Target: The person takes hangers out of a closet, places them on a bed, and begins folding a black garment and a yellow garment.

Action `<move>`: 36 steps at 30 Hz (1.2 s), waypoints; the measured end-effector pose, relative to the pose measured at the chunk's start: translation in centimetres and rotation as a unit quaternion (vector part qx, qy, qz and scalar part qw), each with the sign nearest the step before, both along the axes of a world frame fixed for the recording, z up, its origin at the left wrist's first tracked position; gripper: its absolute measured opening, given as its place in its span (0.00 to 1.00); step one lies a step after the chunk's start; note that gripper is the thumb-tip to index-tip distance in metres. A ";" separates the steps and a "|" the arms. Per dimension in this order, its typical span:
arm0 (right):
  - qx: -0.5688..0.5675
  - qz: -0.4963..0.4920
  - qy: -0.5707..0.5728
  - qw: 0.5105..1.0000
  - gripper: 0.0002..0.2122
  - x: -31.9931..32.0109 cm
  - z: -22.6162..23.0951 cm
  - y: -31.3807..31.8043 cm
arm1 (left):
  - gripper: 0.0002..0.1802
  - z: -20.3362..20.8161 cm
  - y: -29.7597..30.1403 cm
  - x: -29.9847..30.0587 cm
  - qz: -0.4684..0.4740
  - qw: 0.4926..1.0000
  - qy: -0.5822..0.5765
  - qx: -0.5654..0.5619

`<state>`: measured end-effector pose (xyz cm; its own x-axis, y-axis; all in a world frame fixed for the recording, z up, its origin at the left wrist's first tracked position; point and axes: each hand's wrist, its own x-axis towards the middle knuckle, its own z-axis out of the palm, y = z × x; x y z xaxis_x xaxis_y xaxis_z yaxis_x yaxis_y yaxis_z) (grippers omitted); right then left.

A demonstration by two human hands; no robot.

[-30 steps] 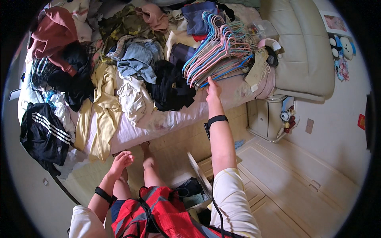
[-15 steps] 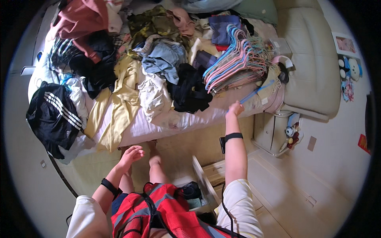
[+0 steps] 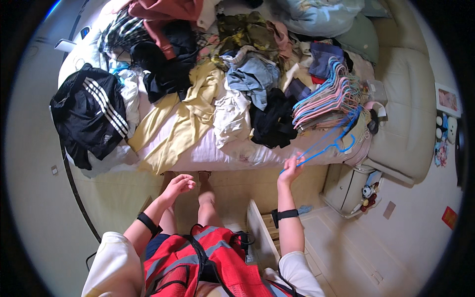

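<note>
My right hand (image 3: 292,171) is closed round one corner of a blue clothes hanger (image 3: 321,151), held up in front of the bed's near edge. The hanger's hook points to the right, and the hanger carries no garment. Behind it on the bed lies a stack of pink and blue clothes hangers (image 3: 324,101). Nothing is in my left hand (image 3: 179,187), which hovers before the bed with its fingers loosely bent. Closest to that hand are yellow trousers (image 3: 183,123) hanging over the bed edge, with a black jacket with white stripes (image 3: 89,116) farther left.
Across the bed (image 3: 198,153) spread a white garment (image 3: 231,116), a black garment (image 3: 272,121), a denim piece (image 3: 252,79) and a red-pink top (image 3: 168,15). A small cabinet (image 3: 339,185) stands at the right. By my legs, a drawer (image 3: 260,230) sticks out.
The blue hanger has swung round in my right hand and shows its full shape and hook. My view has shifted, so the bed sits farther right. The left hand remains empty.
</note>
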<state>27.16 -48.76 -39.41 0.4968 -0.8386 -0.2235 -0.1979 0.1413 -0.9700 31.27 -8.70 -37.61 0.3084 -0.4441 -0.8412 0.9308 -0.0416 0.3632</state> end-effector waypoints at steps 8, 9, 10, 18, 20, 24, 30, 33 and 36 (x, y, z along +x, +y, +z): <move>0.126 0.489 0.021 0.863 0.14 1.7 4.4 12.4 | 0.21 2.6 -0.9 1.3 0.047 0.997 -0.042 -0.042; 0.147 0.535 0.072 0.829 0.14 2.0 5.4 13.6 | 0.23 3.2 -1.2 1.7 0.064 0.996 -0.048 -0.044; 0.114 0.575 0.083 0.806 0.15 2.2 5.5 14.8 | 0.26 3.0 -1.0 1.8 0.078 0.991 -0.070 -0.081; -0.355 0.590 0.065 0.722 0.19 8.3 1.3 18.7 | 0.27 3.0 2.8 3.0 0.047 0.992 -0.089 -0.075; -0.411 0.602 0.034 0.683 0.19 12.0 0.2 18.5 | 0.23 3.0 3.9 2.5 0.042 0.993 -0.095 -0.051; -0.450 0.637 -0.006 0.626 0.20 17.6 -2.2 19.7 | 0.21 1.5 6.8 0.4 0.093 0.995 -0.039 0.016; -0.510 0.581 0.079 0.629 0.19 20.0 -5.9 20.7 | 0.19 2.2 10.0 -0.9 0.085 0.994 -0.036 0.051; -0.487 0.574 0.136 0.644 0.22 19.9 -6.4 21.1 | 0.16 1.8 11.3 -1.5 0.091 0.994 -0.033 0.056; -0.488 0.556 0.195 0.644 0.27 19.7 -6.5 21.3 | 0.16 1.9 12.0 -1.3 0.104 0.993 -0.028 0.049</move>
<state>46.86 -27.43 -45.95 0.9773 0.1508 -0.1488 0.0936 -0.9374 -0.3354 29.97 3.34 -35.66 0.4319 -0.2824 -0.8566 0.9016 0.1107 0.4181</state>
